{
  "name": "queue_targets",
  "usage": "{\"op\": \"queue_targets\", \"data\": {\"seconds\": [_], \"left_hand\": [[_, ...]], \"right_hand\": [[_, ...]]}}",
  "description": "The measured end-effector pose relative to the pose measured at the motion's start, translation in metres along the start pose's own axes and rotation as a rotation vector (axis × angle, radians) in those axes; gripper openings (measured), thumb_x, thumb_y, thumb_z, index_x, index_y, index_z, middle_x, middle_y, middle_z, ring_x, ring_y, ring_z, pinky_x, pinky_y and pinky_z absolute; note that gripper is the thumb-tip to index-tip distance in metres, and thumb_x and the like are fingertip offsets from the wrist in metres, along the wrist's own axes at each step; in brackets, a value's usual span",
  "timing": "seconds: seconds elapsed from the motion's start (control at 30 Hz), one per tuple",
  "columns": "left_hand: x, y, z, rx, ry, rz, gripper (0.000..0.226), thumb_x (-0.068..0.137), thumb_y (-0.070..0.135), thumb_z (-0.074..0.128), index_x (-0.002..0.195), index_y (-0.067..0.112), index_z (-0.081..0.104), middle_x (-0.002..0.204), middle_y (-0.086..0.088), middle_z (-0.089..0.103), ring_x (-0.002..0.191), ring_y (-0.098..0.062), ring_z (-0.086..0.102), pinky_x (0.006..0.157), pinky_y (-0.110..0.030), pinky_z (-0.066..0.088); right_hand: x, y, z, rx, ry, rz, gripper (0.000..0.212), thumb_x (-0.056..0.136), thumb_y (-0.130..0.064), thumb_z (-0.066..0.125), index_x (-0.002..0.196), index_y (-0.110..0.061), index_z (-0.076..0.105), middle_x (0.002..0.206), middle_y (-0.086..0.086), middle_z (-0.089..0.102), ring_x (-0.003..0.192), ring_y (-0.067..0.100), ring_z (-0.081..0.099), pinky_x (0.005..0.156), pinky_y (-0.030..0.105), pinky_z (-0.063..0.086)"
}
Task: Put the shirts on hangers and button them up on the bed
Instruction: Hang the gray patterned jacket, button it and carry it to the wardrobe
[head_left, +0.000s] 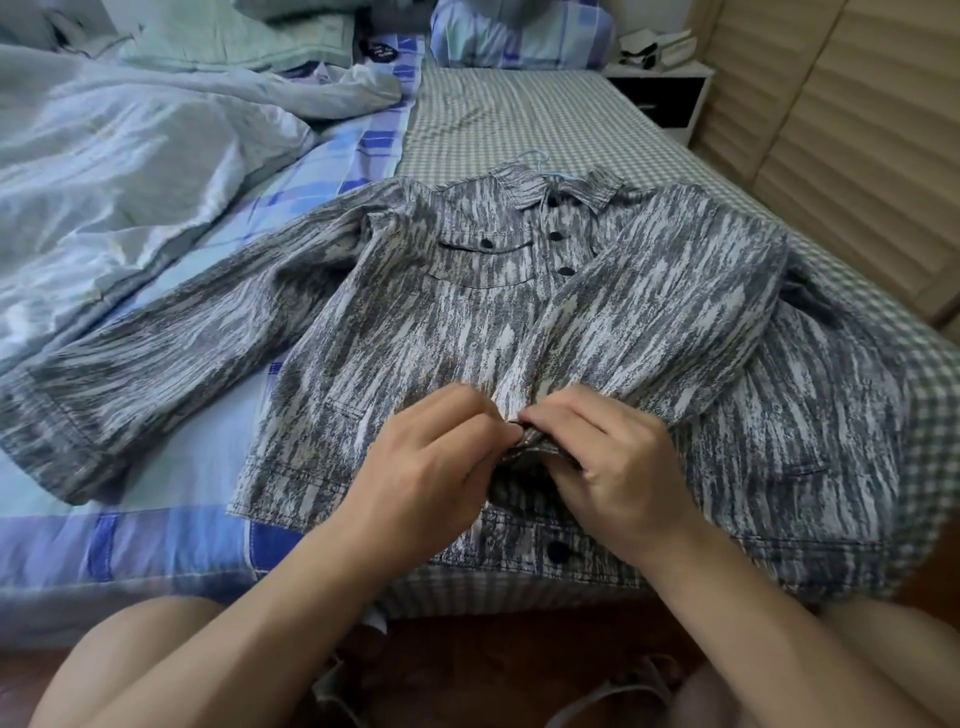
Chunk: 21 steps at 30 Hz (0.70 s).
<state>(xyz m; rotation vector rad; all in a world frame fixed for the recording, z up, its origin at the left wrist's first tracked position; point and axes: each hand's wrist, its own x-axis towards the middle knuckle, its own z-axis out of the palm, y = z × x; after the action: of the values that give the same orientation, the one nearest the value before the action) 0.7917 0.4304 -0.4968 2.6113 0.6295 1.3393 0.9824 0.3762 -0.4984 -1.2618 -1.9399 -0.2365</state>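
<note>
A grey and white streaked shirt (415, 322) lies face up on the bed, collar at the far end, sleeves spread to both sides. A light blue hanger hook (535, 156) sticks out past the collar. Three dark buttons near the collar are closed, and the front gapes below them. One dark button (558, 552) shows at the hem. My left hand (431, 457) and my right hand (608, 457) meet at the lower front and pinch the two edges of the shirt together there. What sits between the fingertips is hidden.
A crumpled pale blue duvet (114, 171) fills the bed's left side on a blue plaid sheet. The shirt's right half lies on a green gingham sheet (519, 114). Pillows sit at the headboard. A white nightstand (660, 93) and a slatted wall stand at right.
</note>
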Motion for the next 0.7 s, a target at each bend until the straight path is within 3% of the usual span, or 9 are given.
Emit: {"op": "queue_targets", "data": {"seconds": [0.2, 0.37, 0.43, 0.53, 0.6, 0.7], "left_hand": [[-0.012, -0.004, 0.004, -0.084, -0.056, -0.071, 0.012, 0.093, -0.004, 0.068, 0.101, -0.001, 0.076, 0.100, -0.009, 0.069, 0.094, -0.023, 0.069, 0.075, -0.039, 0.057], [-0.020, -0.005, 0.000, -0.238, -0.106, -0.346, 0.023, 0.099, 0.022, 0.062, 0.116, 0.017, 0.076, 0.122, 0.003, 0.061, 0.122, -0.016, 0.057, 0.102, -0.031, 0.048], [-0.028, -0.012, -0.008, -0.129, -0.248, -0.361, 0.037, 0.099, 0.032, 0.054, 0.131, 0.020, 0.069, 0.132, 0.008, 0.058, 0.127, -0.007, 0.052, 0.106, -0.028, 0.045], [-0.037, -0.021, -0.001, 0.031, -0.428, -0.236, 0.044, 0.100, 0.033, 0.056, 0.142, 0.024, 0.059, 0.136, 0.010, 0.057, 0.122, -0.010, 0.055, 0.102, -0.037, 0.048], [-0.042, -0.019, -0.002, 0.032, -0.509, -0.163, 0.048, 0.100, 0.042, 0.058, 0.146, 0.031, 0.053, 0.141, 0.008, 0.051, 0.125, -0.014, 0.052, 0.104, -0.040, 0.047], [-0.055, -0.014, -0.003, 0.154, -0.596, -0.130, 0.059, 0.097, 0.052, 0.053, 0.153, 0.040, 0.038, 0.150, 0.005, 0.040, 0.134, -0.021, 0.043, 0.110, -0.044, 0.044]], "right_hand": [[-0.005, 0.001, 0.007, -0.033, 0.054, 0.010, 0.015, 0.094, -0.009, 0.063, 0.098, 0.001, 0.073, 0.090, 0.008, 0.067, 0.075, 0.019, 0.064, 0.063, 0.030, 0.055], [-0.009, 0.002, 0.009, -0.022, 0.061, 0.024, 0.013, 0.081, 0.004, 0.076, 0.093, 0.001, 0.074, 0.090, 0.009, 0.068, 0.078, 0.020, 0.066, 0.066, 0.030, 0.058], [-0.013, -0.005, 0.011, -0.001, 0.012, -0.001, 0.014, 0.079, 0.005, 0.077, 0.090, -0.002, 0.073, 0.090, 0.007, 0.066, 0.079, 0.019, 0.064, 0.067, 0.030, 0.057], [-0.033, -0.002, -0.004, -0.022, -0.289, -0.014, 0.022, 0.075, 0.002, 0.078, 0.093, -0.008, 0.068, 0.099, 0.001, 0.062, 0.095, 0.020, 0.060, 0.084, 0.033, 0.055], [-0.052, -0.010, -0.025, -0.198, -0.496, 0.077, 0.030, 0.079, 0.003, 0.070, 0.103, -0.015, 0.064, 0.110, -0.004, 0.058, 0.109, 0.019, 0.055, 0.097, 0.035, 0.051], [-0.058, -0.011, -0.054, -0.259, -0.600, 0.259, 0.036, 0.084, 0.009, 0.060, 0.104, -0.020, 0.055, 0.103, -0.006, 0.052, 0.091, 0.017, 0.055, 0.076, 0.037, 0.055]]}}
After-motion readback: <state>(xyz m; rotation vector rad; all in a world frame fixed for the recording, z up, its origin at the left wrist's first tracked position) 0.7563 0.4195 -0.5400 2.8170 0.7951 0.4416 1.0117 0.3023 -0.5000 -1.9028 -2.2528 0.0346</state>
